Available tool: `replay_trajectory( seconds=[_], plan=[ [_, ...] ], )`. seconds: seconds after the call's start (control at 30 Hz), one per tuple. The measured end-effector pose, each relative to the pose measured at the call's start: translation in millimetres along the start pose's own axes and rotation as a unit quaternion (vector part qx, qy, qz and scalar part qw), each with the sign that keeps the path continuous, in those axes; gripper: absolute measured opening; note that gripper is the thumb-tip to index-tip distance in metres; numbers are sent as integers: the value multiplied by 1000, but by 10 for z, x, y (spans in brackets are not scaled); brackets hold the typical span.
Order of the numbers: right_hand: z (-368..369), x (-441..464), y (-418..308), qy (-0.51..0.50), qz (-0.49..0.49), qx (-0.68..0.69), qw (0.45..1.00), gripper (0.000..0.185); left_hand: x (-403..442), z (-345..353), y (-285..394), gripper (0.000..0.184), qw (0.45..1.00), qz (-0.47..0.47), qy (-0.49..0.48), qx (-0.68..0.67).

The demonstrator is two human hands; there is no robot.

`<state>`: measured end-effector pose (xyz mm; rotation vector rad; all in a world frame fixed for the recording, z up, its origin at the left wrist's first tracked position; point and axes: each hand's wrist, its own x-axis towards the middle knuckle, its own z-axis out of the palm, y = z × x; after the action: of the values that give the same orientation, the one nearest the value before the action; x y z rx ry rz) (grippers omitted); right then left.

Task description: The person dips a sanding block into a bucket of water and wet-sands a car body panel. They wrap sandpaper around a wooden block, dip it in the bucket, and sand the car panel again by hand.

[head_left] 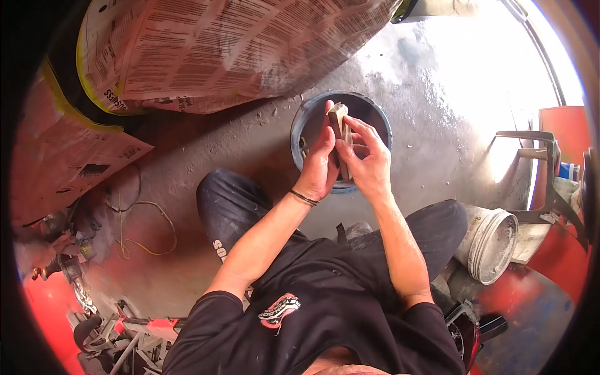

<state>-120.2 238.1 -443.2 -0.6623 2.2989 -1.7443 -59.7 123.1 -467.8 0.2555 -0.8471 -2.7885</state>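
Over a round dark bucket [298,145] on the floor, both hands hold a narrow, flat-sided block [338,114] with a pale top end and darker side. My left hand [320,164] presses along the block's left side, its fingers closed against it. On the right side, my right hand [369,156] grips the block between thumb and fingers. The block stands roughly lengthwise away from me. The bucket's inside is partly hidden by my hands.
Printed paper [237,50] covers a large curved object at the upper left. A white bucket [494,244] lies beside my right knee. A dark frame [550,169] is at the right, a thin cord loop [172,228] on the left floor, and metal parts [134,344] at the lower left.
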Motion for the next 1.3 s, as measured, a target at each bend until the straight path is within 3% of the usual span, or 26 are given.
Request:
replay_trajectory(
  seconds=[0.1, 0.23, 0.33, 0.43, 0.53, 0.73, 0.83, 0.97, 1.07, 1.23, 1.3],
  plan=[
    [-4, 23, 68, -11, 11, 27, 1000, 51, 37, -44, 6, 73, 998, 1, -7, 57],
    [-57, 52, 193, -20, -2, 12, 1000, 51, 65, -60, 31, 58, 998, -42, 6, -48],
    [-108, 57, 55, -29, 78, 14, 996, 51, 78, -83, 25, 58, 995, -58, -2, -77],
    [-101, 47, 80, -13, 95, 39, 995, 45, 79, -126, 0, 63, 993, -93, -28, -64],
    [-87, 38, 185, 13, -23, -64, 998, 43, 97, -139, -53, 63, 997, -66, -31, -7],
    [-140, 94, 243, -30, -50, -94, 994, 46, 160, -241, 45, 56, 996, -76, -38, -3],
    [-84, 53, 113, -42, 30, 24, 998, 52, 205, -245, 150, 52, 996, -80, -30, -4],
    [-54, 78, 239, -21, 83, 36, 996, 56, 283, -200, 257, 45, 993, -116, -11, -16],
    [-153, 165, 334, -76, 161, 183, 967, 51, 299, -187, 334, 41, 982, -147, 44, 112],
    [-81, 184, 276, -82, 83, 91, 989, 38, 378, -274, 283, 44, 988, -120, 52, 87],
    [-92, 199, 294, -73, 100, 103, 987, 36, 351, -240, 264, 46, 983, -127, 79, 110]
  ],
)
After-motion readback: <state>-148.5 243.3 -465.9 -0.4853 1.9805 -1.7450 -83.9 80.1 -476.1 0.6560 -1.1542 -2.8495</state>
